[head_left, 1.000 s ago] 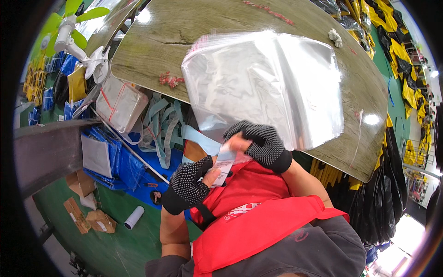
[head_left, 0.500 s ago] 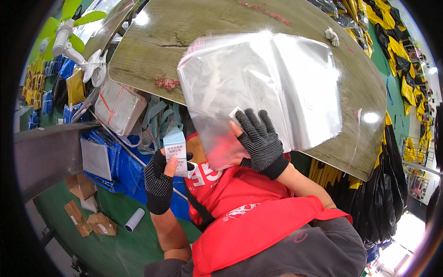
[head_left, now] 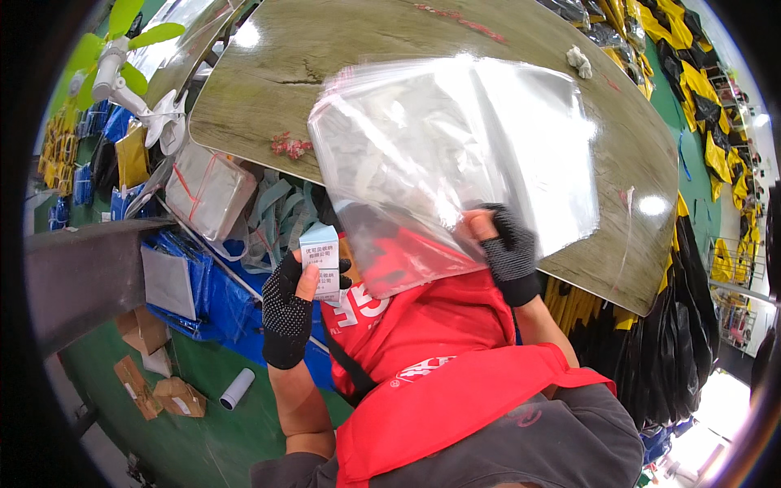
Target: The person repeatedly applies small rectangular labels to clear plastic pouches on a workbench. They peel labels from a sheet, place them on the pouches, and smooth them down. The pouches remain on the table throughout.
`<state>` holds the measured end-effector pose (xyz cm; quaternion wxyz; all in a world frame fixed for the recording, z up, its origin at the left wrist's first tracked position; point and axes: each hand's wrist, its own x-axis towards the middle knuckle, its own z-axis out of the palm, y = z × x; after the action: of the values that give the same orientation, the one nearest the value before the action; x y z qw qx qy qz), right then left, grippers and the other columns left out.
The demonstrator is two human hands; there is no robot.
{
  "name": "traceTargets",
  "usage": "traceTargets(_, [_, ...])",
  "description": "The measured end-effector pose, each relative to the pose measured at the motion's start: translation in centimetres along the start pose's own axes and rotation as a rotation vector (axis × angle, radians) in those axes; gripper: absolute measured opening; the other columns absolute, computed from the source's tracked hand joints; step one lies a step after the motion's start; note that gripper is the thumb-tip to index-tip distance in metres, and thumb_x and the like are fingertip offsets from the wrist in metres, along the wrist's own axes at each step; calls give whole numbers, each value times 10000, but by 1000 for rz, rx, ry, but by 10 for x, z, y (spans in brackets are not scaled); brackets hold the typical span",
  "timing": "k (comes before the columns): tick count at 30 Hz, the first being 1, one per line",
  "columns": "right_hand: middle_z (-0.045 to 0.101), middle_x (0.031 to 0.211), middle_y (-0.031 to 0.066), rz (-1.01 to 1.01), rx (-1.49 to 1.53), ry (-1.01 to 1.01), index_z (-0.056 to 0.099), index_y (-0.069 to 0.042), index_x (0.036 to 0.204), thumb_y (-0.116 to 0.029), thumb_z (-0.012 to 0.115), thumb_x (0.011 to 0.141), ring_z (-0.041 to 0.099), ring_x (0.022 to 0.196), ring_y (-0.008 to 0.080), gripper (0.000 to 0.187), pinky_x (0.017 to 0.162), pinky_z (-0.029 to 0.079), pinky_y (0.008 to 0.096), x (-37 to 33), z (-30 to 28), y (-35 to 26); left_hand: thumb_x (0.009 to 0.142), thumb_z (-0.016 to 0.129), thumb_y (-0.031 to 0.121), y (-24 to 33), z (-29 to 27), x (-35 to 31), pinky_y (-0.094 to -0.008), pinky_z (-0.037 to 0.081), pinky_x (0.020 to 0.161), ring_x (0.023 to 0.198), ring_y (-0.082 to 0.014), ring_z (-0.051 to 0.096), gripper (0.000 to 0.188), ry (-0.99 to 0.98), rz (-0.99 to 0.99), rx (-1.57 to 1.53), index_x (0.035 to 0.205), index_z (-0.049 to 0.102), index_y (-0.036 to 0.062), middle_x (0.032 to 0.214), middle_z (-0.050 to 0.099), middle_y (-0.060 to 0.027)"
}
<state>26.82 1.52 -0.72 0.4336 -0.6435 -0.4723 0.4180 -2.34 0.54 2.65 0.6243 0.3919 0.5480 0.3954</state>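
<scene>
Left hand (head_left: 294, 302): closed around a small white label card (head_left: 320, 260), held upright.
Right hand (head_left: 503, 248): fingers pinched on the clear plastic bag (head_left: 455, 163), raised over the wooden table (head_left: 342, 65).

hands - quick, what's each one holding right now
Left hand: closed on a small white printed label.
Right hand: closed on the lower edge of a clear plastic bag held over the table.

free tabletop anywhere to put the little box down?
Yes. The wooden table is bare left of the clear plastic bag, between the bag and the red scraps, and along its far edge. Right hand holds the bag; left hand holds the small box. Below the table's left edge it is crowded with bundles.
</scene>
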Motion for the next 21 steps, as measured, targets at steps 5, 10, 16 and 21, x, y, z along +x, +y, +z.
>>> traceTargets(5, [571, 1055, 94, -487, -369, 1028, 526, 26, 1173, -119, 556, 914, 562, 891, 171, 298, 780, 476, 292, 12, -91, 22, 957, 483, 157, 12, 5, -2, -283, 499, 772, 855, -149, 622, 302, -22, 9, 20, 1196, 535, -20, 997, 652, -103])
traceTargets(10, [556, 1238, 102, -873, -320, 460, 577, -88, 1163, -196, 618, 832, 509, 1163, 303, 350, 995, 385, 435, -3, 40, 6, 937, 520, 166, 28, 13, 11, -278, 465, 796, 916, -115, 558, 315, -338, 15, 114, 1207, 525, 3, 1059, 607, -66])
traceTargets(16, [607, 1126, 161, -907, -349, -490, 661, -161, 1017, -143, 626, 811, 531, 1120, 355, 209, 964, 406, 438, 17, 45, -79, 856, 647, 365, 6, -19, 19, -326, 443, 905, 1079, -181, 548, 662, -568, -35, -99, 1351, 367, 26, 1190, 565, -125])
traceTargets(21, [540, 1284, 132, -909, -305, -724, 630, -125, 1092, -177, 745, 651, 471, 1223, 362, 459, 1004, 378, 450, 36, 50, -83, 855, 666, 323, -20, -16, 14, -309, 473, 848, 964, -169, 609, 443, -566, -229, 163, 1163, 579, 17, 1008, 654, -95])
